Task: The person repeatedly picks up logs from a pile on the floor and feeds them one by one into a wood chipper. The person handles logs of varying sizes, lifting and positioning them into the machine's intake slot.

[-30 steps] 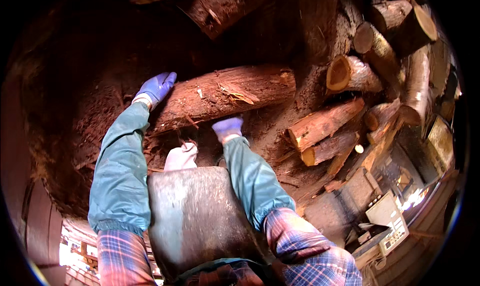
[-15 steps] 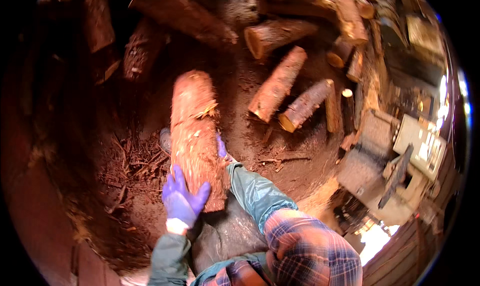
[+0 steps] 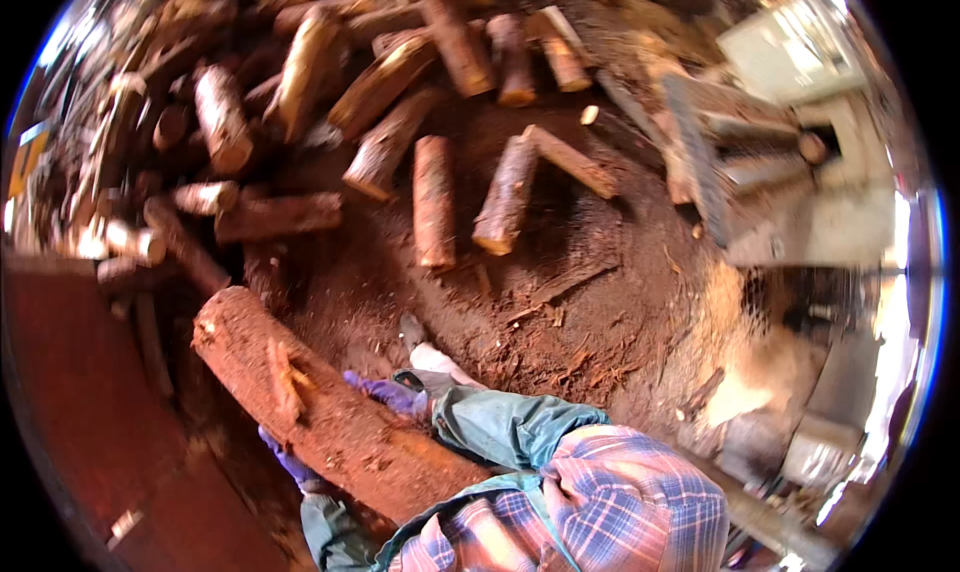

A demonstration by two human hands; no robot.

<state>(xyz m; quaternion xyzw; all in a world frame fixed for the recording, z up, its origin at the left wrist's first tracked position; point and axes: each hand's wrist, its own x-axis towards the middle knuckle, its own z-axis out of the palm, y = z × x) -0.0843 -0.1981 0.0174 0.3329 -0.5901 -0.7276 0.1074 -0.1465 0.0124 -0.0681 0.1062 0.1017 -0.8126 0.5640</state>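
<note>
A thick reddish-brown log (image 3: 330, 412) lies slanted across the lower left in front of my body, its far end raised toward the upper left. Torn bark splinters stick up on its top. My left hand (image 3: 285, 460), in a purple glove, grips its left side, with the fingers partly hidden beneath. Against the opposite side presses my right hand (image 3: 388, 394), also purple-gloved, its fingers laid along the bark. The near end of the log rests close to my apron and plaid shirt.
Several cut logs (image 3: 433, 202) lie on the dirt floor ahead, with a larger heap (image 3: 310, 72) behind. At left stands a reddish-brown panel (image 3: 90, 372). A machine with a pale box (image 3: 790, 47) and sawdust (image 3: 750, 372) are at right. Bark scraps (image 3: 570, 367) litter the ground.
The log has swung from pointing ahead to pointing left, and come closer to my body. My view has turned, showing more of the log heap. Both hands stay on the log.
</note>
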